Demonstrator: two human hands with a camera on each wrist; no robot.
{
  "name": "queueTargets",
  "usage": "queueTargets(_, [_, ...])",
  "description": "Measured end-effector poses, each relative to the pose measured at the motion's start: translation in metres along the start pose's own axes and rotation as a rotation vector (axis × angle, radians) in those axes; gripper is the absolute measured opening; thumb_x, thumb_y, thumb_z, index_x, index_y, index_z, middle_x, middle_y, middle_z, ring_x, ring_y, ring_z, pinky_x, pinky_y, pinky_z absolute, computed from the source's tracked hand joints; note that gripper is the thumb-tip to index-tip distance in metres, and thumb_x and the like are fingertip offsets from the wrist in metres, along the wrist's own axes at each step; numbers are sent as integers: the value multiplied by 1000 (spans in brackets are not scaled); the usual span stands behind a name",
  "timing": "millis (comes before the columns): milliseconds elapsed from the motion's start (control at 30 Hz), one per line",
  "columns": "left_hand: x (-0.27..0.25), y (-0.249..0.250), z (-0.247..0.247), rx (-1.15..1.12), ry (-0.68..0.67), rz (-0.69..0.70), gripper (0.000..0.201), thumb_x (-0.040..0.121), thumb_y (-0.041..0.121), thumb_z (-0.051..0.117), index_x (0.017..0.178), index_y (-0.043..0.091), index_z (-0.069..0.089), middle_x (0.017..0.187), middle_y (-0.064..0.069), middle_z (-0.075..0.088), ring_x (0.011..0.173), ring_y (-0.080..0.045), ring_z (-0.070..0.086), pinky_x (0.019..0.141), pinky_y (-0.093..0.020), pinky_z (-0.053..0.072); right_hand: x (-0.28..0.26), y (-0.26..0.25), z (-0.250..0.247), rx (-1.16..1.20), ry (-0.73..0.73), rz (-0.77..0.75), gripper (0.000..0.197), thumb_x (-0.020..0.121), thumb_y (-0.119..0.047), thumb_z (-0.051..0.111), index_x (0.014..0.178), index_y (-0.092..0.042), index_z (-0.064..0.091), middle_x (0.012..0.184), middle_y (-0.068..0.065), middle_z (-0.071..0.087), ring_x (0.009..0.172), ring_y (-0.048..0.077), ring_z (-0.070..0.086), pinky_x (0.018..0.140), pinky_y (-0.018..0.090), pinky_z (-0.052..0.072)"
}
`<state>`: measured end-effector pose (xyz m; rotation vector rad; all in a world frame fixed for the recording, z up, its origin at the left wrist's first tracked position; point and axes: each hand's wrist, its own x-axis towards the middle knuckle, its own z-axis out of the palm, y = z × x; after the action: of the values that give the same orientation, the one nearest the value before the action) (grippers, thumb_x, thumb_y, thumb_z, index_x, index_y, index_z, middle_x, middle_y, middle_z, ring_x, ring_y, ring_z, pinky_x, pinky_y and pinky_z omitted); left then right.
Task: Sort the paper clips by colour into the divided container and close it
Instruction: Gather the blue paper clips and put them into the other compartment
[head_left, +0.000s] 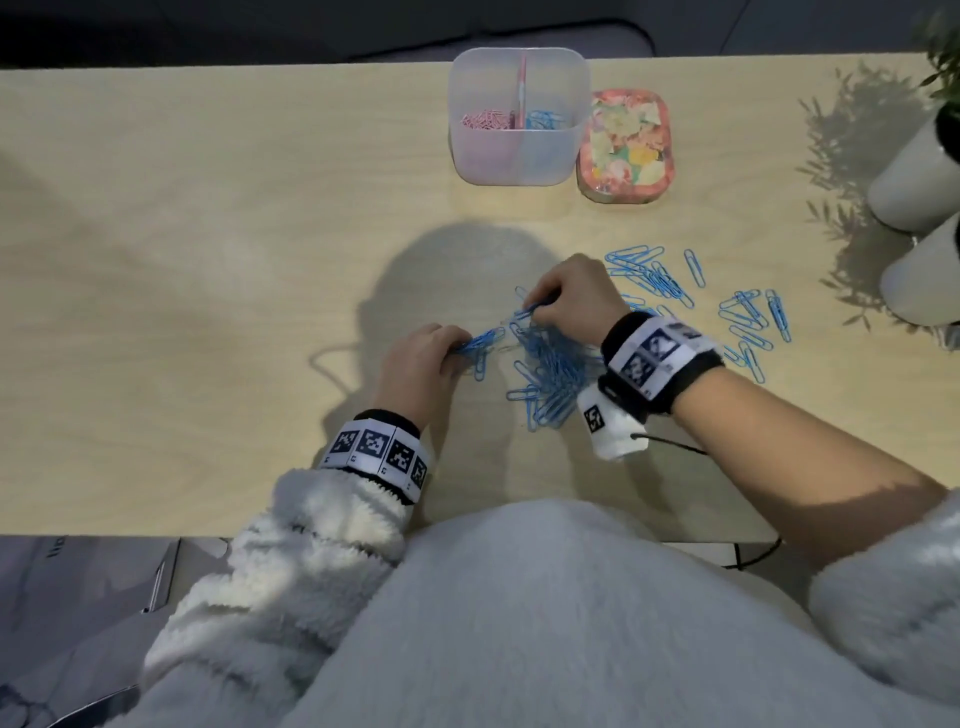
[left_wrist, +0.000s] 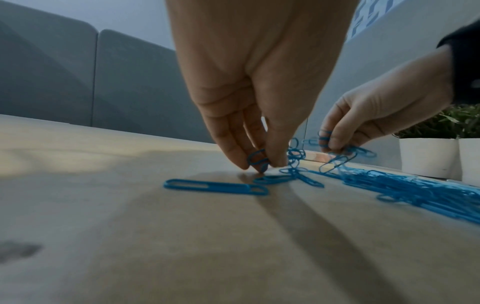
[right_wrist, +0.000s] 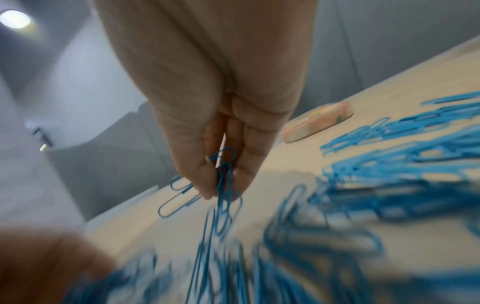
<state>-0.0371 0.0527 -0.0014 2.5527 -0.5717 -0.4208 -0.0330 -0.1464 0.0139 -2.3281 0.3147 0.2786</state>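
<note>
Blue paper clips (head_left: 550, 374) are all over the near-middle of the table (head_left: 208, 260), with the thickest heap sitting right between the two hands and a bit nearer than them. A looser scatter of blue clips (head_left: 748, 312) trails off to the right, past the right wrist.

Left hand (head_left: 423, 358) is down at the left edge of the heap, fingertips together and pinching a small bunch of clips right at the table surface. In the left wrist view the fingers (left_wrist: 233, 144) point straight down with a clip looped between them, and one single clip (left_wrist: 215, 186) lies flat just to the left, not touching the hand.

Right hand (head_left: 569, 296) is at the far edge of the heap, fingers curled in and clamped on a few clips. The right wrist view shows the fingers (right_wrist: 200, 174) holding a couple of clips that dangle down toward the pile; the lower part of that view is pretty blurry so I can't count them.

Further back there's the clear container (head_left: 519, 117) with a divider down the middle, open on top. Pink clips (head_left: 485, 120) are in the left half, a few blue ones (head_left: 545, 119) in the right half. Its flowery lid (head_left: 626, 145) lies flat on the table, just beside the container on the right.

Two white plant pots (head_left: 919, 176) stand at the far right edge.
</note>
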Motion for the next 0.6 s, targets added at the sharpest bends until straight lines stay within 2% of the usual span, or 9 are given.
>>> queueTargets(67, [3, -2, -1, -1, 0, 8, 24, 85, 10, 57, 107, 11, 65, 99, -13, 66, 94, -32, 59, 78, -36, 41, 10, -3, -23, 121, -6, 36, 20, 70, 2, 68, 87, -3, 75, 50, -6, 66, 40, -7, 53, 48, 0, 38])
queueTargets(167, [8, -4, -1, -15, -25, 6, 25, 85, 8, 56, 108, 10, 65, 100, -13, 66, 95, -31, 58, 79, -34, 41, 35, -11, -59, 291, 28, 97, 26, 72, 8, 69, 98, 2, 69, 38, -16, 58, 37, -4, 55, 48, 8, 48])
queueTargets(233, [10, -5, -1, -35, -23, 21, 25, 84, 7, 57, 107, 10, 65, 98, -14, 66, 93, -32, 59, 78, -34, 42, 61, -16, -80, 309, 132, 121, 13, 69, 7, 71, 80, 1, 70, 36, -17, 57, 36, -1, 54, 48, 14, 51])
queueTargets(267, [12, -5, -1, -44, -27, 26, 25, 84, 7, 57, 107, 10, 65, 97, -13, 67, 92, -32, 59, 78, -34, 42, 74, -20, -88, 299, 190, 143, 13, 66, 6, 72, 68, -6, 67, 36, -15, 56, 36, -1, 53, 51, 18, 52])
queueTargets(333, [15, -5, -3, -58, -38, 25, 25, 86, 9, 56, 110, 10, 65, 99, -13, 67, 93, -31, 59, 79, -34, 43, 101, -29, -104, 301, 285, 184, 22, 62, 3, 73, 55, -14, 61, 47, -9, 60, 46, 6, 58, 63, 29, 58])
queueTargets(433, [23, -3, -8, -70, -33, 24, 25, 87, 12, 56, 111, 10, 64, 103, -11, 67, 94, -28, 60, 81, -31, 42, 135, -42, -117, 313, 332, 205, 23, 66, 5, 72, 56, -13, 62, 67, 2, 65, 67, 18, 68, 76, 35, 60])
queueTargets(500, [31, -1, -13, -106, -22, 3, 25, 88, 13, 57, 112, 10, 64, 104, -10, 68, 94, -26, 60, 82, -28, 43, 151, -45, -120, 247, 303, 219, 10, 69, -1, 72, 77, -7, 71, 86, 9, 70, 85, 20, 69, 82, 36, 58])
queueTargets(567, [42, 5, -19, -169, -16, -16, 25, 88, 13, 58, 112, 10, 64, 106, -9, 69, 93, -22, 62, 83, -25, 44, 168, -41, -118, 177, 269, 253, 28, 73, -9, 68, 100, -7, 69, 105, 12, 70, 97, 22, 67, 87, 37, 56])
queueTargets(600, [49, 10, -23, -193, -12, -14, 26, 87, 13, 58, 112, 10, 65, 106, -8, 69, 93, -20, 63, 82, -23, 44, 173, -41, -116, 143, 285, 270, 31, 75, -11, 66, 105, -5, 68, 108, 13, 69, 100, 24, 67, 88, 36, 56])
